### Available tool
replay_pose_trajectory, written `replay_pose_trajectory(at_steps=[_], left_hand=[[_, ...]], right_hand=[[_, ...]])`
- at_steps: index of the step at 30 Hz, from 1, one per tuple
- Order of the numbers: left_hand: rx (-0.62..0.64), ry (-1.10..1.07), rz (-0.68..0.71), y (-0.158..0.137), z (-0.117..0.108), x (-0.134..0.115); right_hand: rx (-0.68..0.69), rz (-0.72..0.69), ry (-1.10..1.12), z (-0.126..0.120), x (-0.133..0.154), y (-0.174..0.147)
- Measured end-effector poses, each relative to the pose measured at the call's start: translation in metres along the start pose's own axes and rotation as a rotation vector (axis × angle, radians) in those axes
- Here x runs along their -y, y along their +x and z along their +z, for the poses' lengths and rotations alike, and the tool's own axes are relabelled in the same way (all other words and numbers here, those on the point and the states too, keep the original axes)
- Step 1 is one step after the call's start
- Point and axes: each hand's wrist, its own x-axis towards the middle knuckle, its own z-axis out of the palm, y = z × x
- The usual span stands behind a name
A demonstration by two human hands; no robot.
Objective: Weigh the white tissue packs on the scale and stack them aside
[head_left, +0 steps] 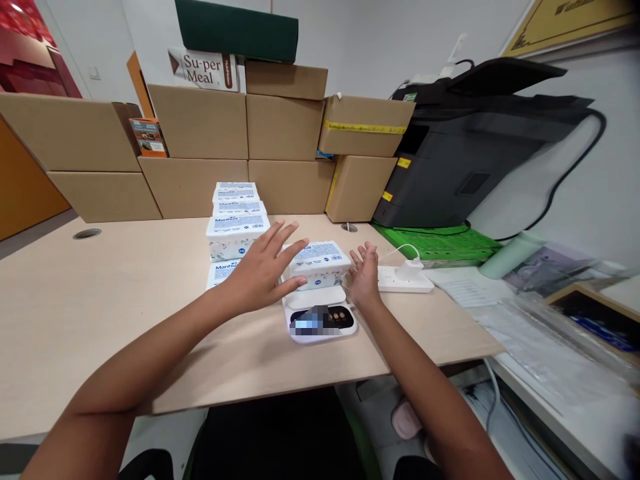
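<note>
A white tissue pack [320, 265] with blue print rests on a white digital scale [295, 335], whose dark display faces me. To the pack's left, my left hand [267, 270] is open with its fingers spread, partly in front of the pack's left edge. Close by the pack's right end, my right hand [364, 277] is raised with its fingers apart and nothing in it. Whether either hand touches the pack, I cannot tell. Behind my left hand stand several more tissue packs [235, 233] in a row of stacks, the nearest partly hidden by that hand.
A white power strip [405, 280] with a plugged-in charger lies right of my right hand. Stacked cardboard boxes [197, 187] line the table's back. A dark printer [470, 153] stands at the back right above a green crate [440, 243]. The table's front edge [280, 393] is near me.
</note>
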Motion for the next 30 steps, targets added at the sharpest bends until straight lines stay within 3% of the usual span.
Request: replay_pose_trajectory(at_steps=[6,17,30], left_hand=[[-0.057,0.098,0.045,-0.0013,-0.0120,0.0015],[0.101,0.199,-0.188,0.0021,-0.0058,0.0051],[0.141,0.167,-0.277,0.0040,-0.0061,0.0034]], right_hand=[[0.007,-0.007,-0.020,-0.0005,-0.0010,-0.0005],[0.005,-0.003,-0.047,0.0004,0.0030,-0.0038],[0.002,0.006,-0.057,0.0013,0.0038,-0.0054]])
